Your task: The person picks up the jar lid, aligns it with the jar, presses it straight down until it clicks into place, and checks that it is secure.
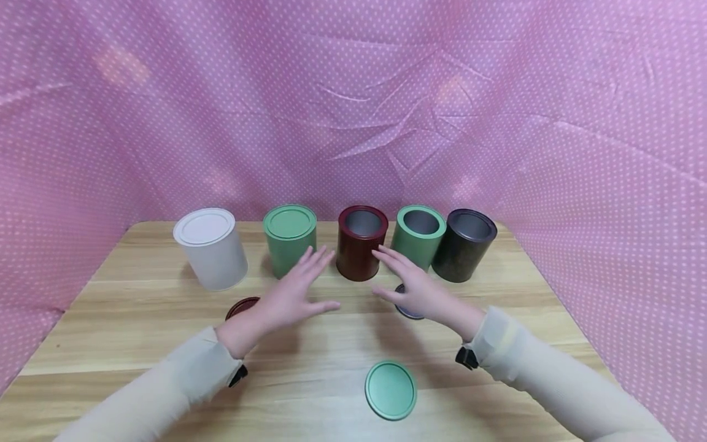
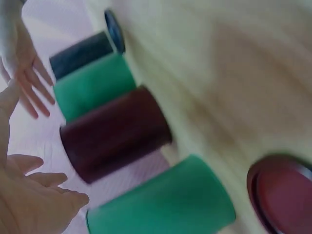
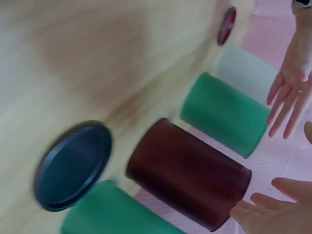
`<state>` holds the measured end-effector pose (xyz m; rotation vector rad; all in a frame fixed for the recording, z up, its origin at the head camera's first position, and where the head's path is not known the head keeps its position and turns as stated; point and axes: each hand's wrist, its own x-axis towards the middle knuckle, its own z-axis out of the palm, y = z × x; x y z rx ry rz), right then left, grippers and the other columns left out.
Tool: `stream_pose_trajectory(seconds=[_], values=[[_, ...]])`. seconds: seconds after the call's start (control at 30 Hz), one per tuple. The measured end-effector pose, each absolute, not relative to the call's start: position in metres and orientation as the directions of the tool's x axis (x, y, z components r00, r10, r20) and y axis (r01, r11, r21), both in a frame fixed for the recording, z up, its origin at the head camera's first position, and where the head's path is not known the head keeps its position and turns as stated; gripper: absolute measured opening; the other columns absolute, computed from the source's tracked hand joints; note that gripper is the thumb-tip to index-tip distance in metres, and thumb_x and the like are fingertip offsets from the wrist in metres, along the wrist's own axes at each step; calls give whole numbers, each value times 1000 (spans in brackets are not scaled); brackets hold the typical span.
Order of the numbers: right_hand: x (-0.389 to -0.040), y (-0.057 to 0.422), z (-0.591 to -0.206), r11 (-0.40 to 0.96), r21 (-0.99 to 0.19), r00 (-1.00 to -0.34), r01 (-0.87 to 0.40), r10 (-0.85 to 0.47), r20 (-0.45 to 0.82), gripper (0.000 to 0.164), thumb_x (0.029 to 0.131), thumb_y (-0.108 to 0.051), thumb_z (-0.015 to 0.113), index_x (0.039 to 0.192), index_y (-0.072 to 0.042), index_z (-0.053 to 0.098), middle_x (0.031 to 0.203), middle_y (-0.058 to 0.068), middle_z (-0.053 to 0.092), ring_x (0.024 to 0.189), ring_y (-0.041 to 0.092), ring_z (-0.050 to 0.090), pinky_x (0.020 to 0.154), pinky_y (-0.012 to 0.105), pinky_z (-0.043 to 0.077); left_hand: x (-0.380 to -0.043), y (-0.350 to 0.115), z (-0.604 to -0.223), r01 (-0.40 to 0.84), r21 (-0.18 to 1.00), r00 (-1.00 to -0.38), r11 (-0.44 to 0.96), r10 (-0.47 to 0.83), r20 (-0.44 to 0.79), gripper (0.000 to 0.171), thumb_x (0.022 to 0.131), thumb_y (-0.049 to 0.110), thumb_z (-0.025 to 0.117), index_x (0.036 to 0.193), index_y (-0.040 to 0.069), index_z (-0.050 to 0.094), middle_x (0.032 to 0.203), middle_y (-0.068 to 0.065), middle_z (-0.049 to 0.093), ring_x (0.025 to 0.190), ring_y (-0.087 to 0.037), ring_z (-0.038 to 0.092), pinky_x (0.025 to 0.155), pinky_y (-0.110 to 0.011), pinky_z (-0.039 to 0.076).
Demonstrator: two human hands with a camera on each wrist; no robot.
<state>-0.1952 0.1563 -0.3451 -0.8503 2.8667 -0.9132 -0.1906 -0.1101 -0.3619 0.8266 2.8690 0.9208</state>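
Both hands are raised over the table, fingers spread and holding nothing. My left hand [image 1: 284, 301] overlaps the lower edge of the lidded green can [image 1: 279, 248] in the head view, its thumb pointing right. My right hand [image 1: 422, 293] reaches in from the other side, fingertips beside the dark red can [image 1: 358, 261]. That can stands uncovered between the hands. Partly behind the right hand are an uncovered green can [image 1: 410, 247] and a black lid [image 3: 73, 165]. Near the left wrist lies a dark red lid [image 2: 285, 195], half hidden by the forearm in the head view.
A white can [image 1: 218, 264] with its lid on stands at the far left of the row. At its right end, an uncovered black can [image 1: 459, 255] sits close against the green one. A green lid [image 1: 391, 391] lies on the wooden table [image 1: 315, 393]. Pink dotted cloth [image 1: 353, 123] surrounds the table.
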Motion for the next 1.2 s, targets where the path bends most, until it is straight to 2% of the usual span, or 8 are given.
stream_pose_trajectory(seconds=[0.2, 0.6, 0.7, 0.93, 1.2], values=[[-189, 161, -358, 692, -533, -853, -487, -508, 120, 69, 90, -29, 69, 149, -9, 38, 156, 17, 31, 141, 37, 34, 111, 57, 34, -182, -106, -375, 501, 523, -840, 690, 533, 102, 93, 82, 47, 73, 155, 18, 23, 162, -9, 16, 149, -36, 7, 112, -63, 26], [-189, 134, -379, 634, -556, -804, -538, -584, 113, 69, 90, -30, 69, 149, -12, 39, 156, 15, 31, 142, 34, 33, 110, 53, 38, -178, -132, -388, 423, 540, -885, 728, 461, 71, 93, 82, 52, 71, 155, 18, 25, 162, -10, 18, 149, -37, 9, 107, -65, 32], [-192, 123, -381, 618, -570, -792, -541, -603, 97, 70, 90, -30, 70, 149, -12, 37, 157, 16, 30, 143, 35, 32, 110, 53, 37, -176, -144, -392, 407, 533, -896, 741, 437, 78, 92, 82, 50, 72, 154, 16, 26, 161, -12, 20, 148, -39, 11, 108, -66, 31], [-201, 92, -385, 602, -597, -736, -530, -676, -28, 80, 89, -37, 69, 154, -16, 27, 161, 14, 19, 145, 33, 27, 114, 51, 33, -171, -179, -401, 355, 524, -928, 774, 360, 98, 91, 83, 49, 71, 152, 8, 29, 159, -19, 23, 145, -46, 17, 109, -66, 27], [-212, 44, -392, 613, -555, -692, -562, -716, -90, 83, 89, -47, 66, 155, -23, 23, 163, 7, 17, 148, 25, 22, 117, 45, 29, -164, -212, -407, 328, 512, -941, 794, 321, 105, 88, 84, 43, 73, 151, 4, 31, 156, -24, 27, 142, -50, 21, 107, -69, 29]])
